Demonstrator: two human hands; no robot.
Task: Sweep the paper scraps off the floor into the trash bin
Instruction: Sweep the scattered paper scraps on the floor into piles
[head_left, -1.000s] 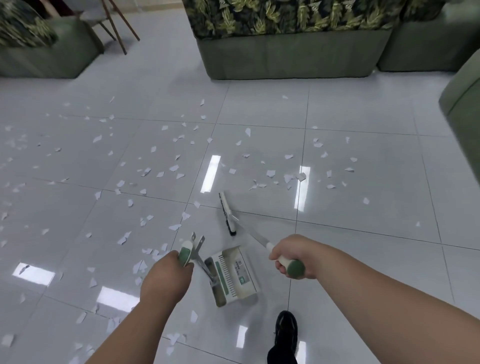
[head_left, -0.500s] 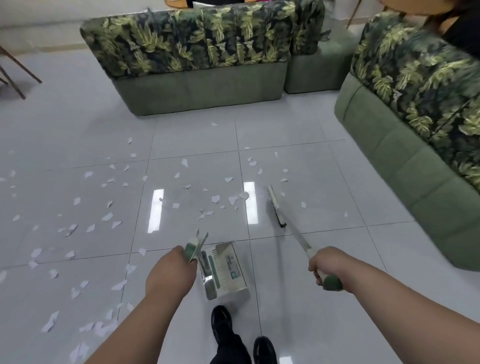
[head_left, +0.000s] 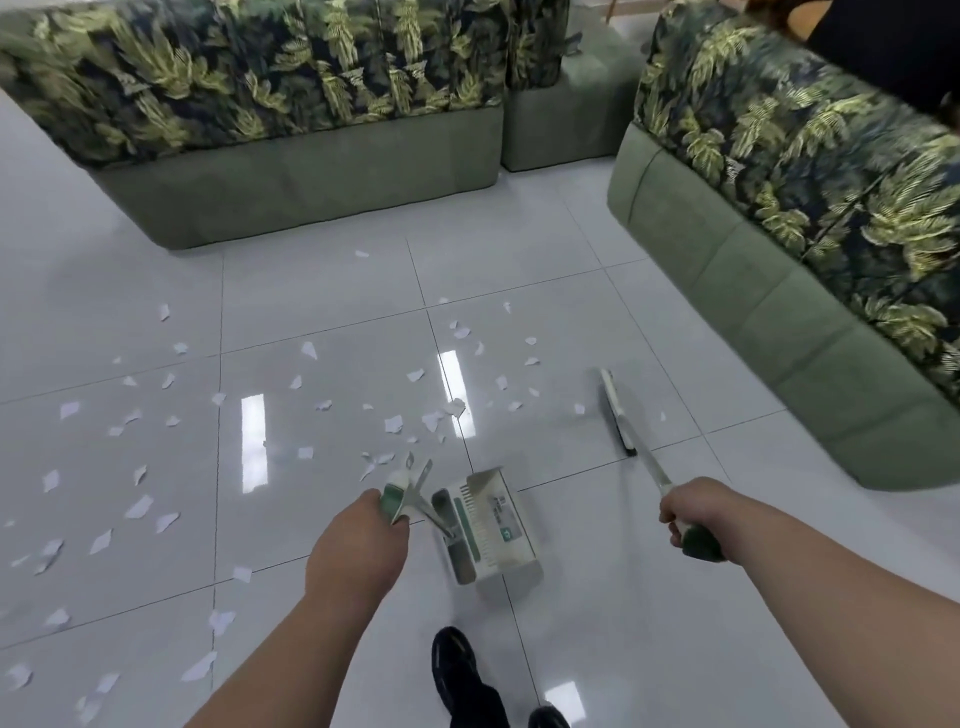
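White scraps (head_left: 393, 424) litter the floor (head_left: 322, 291), mostly left of centre. Since half a second ago the broom (head_left: 617, 413) head has swung further right, clear of them and nearer the sofa (head_left: 727, 260). The left hand (head_left: 358, 545) grips the dustpan (head_left: 488, 525) handle. The right hand (head_left: 698, 512) is clenched round the broom's green grip.
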